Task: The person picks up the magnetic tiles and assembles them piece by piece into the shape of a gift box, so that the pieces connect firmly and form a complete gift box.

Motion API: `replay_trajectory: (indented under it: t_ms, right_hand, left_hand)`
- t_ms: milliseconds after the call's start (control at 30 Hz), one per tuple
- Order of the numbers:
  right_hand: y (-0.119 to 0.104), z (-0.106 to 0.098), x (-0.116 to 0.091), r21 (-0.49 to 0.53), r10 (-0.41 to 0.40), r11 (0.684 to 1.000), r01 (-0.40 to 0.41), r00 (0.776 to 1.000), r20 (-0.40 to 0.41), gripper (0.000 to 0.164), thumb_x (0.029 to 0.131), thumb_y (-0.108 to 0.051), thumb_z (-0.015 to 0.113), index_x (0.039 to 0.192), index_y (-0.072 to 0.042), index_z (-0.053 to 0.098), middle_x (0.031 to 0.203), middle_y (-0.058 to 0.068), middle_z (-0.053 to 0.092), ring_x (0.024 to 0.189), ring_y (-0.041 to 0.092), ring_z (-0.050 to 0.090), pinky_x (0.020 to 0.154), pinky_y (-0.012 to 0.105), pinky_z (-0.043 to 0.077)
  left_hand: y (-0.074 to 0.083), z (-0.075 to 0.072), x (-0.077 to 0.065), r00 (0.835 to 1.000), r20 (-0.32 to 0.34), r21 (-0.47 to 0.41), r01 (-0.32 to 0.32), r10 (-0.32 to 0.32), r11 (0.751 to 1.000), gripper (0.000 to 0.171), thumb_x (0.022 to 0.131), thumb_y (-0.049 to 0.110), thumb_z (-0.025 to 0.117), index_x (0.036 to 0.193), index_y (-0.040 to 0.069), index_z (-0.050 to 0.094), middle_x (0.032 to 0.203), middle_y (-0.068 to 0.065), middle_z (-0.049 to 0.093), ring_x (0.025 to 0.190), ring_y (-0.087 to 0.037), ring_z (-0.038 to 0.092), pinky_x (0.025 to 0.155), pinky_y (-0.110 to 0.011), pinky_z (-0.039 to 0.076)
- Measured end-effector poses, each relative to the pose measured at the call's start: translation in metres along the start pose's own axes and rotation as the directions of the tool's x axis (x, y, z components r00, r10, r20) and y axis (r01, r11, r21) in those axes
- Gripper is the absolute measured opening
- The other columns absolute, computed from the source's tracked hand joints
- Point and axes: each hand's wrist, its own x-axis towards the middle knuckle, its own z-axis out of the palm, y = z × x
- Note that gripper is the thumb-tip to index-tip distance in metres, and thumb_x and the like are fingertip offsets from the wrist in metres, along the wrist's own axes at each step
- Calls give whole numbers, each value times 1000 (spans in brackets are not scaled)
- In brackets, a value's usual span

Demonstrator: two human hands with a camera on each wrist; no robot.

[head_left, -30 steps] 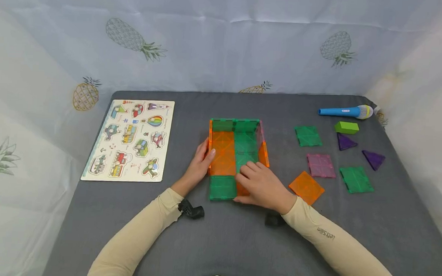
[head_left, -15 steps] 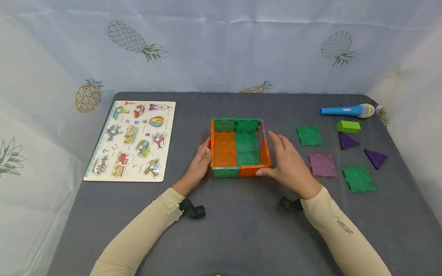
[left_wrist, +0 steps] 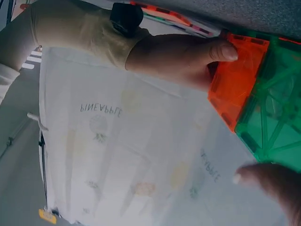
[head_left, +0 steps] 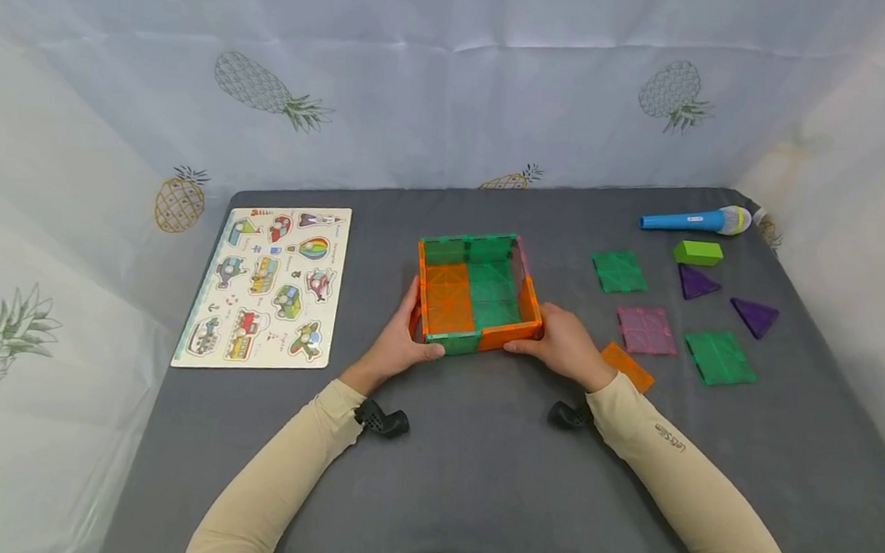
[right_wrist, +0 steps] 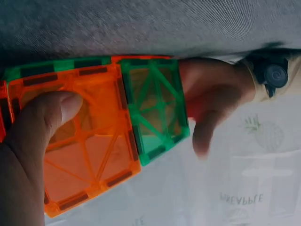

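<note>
Right hand (head_left: 563, 341) pinches the box (head_left: 490, 300) corner, probably steadying its walls, while the left hand (head_left: 396, 341) flanks it, thumb spread from fingers.

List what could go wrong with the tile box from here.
1. The right hand has its thumb on the orange front panel of the tile box; pushing hard might part it from the green panel beside it.
2. The right sleeve partly hides the loose orange tile in the head view; it could drag the tile.
</note>
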Motion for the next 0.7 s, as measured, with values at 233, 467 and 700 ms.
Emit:
replay_trajectory:
  t_ms: [233,467,700]
  right_hand:
    - [-1,4,2,-62,-28,998,25,998,-53,42,76,-46,72,90,-7,63,66,3,57,51,12,46,50,25,37]
    - [-3,9,0,-128,-4,992,-5,997,-77,42,77,-49,70,80,-8,62,58,3,51,46,13,44,46,25,37]
    - [-5,8,-3,-127,-32,992,20,995,-96,40,79,-46,69,81,-6,64,61,4,54,47,13,46,47,27,41]
  left_hand:
    - [5,8,2,992,-122,266,11,22,964,115,73,12,79,148,1,-7,157,-16,1,144,-30,12,115,-49,17]
    - [-19,9,10,982,-187,302,31,28,953,117,71,21,82,150,8,-3,157,-10,11,141,-27,25,114,-45,23]
    - [-33,9,13,981,-193,326,37,28,945,115,72,29,80,151,14,-3,157,-5,13,141,-21,25,114,-43,24]
